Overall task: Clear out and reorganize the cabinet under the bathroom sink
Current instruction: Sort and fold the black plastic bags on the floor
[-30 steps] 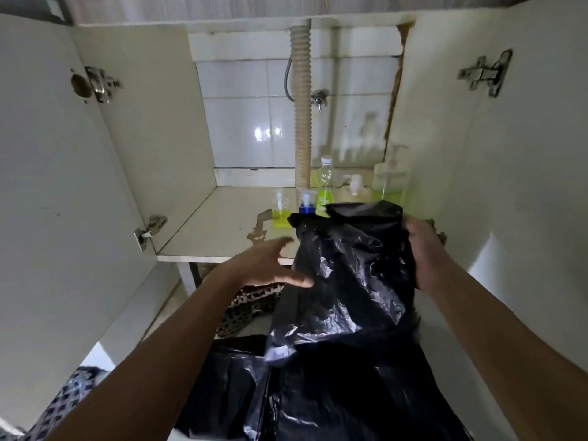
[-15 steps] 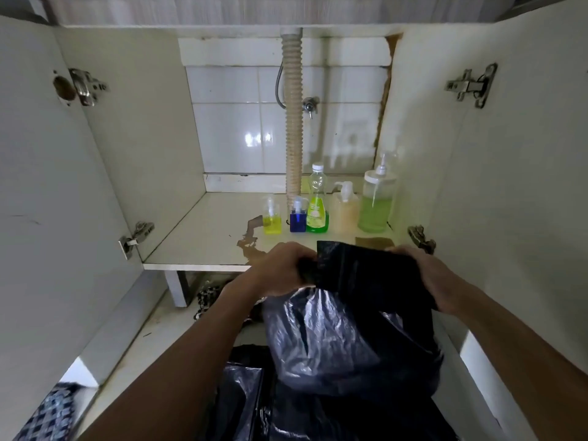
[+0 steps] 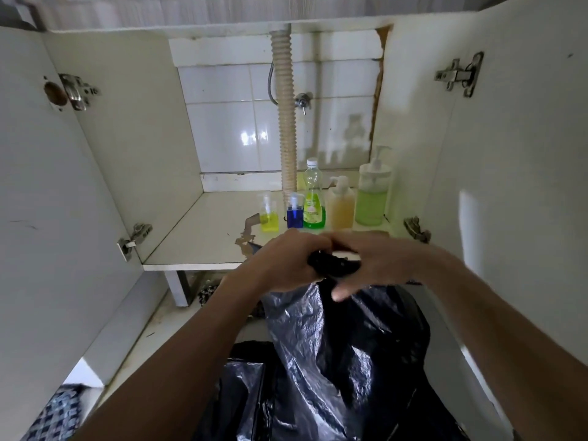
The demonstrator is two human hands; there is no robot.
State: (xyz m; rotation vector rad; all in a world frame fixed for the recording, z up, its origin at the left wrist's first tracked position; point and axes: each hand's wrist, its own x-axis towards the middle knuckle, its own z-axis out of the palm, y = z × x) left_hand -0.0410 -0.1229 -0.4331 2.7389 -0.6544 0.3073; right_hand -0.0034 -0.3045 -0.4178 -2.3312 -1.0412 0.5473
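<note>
A black plastic bag hangs in front of the open cabinet, its top bunched together. My left hand grips that gathered top from the left. My right hand meets it from the right, fingers wrapped over the same bunch. On the cabinet floor, toward the back right, stands a row of bottles: a small yellow pump bottle, a small blue one, a green dish-soap bottle, an amber pump bottle and a tall light-green pump bottle.
A ribbed drain hose drops down the tiled back wall beside a valve. Both cabinet doors stand open, hinges showing. More black plastic lies on the floor below. A checked cloth sits bottom left.
My hands have lowered the bag and drawn together, bunching its open top into one gathered knot. The bottles behind are now fully in sight.
</note>
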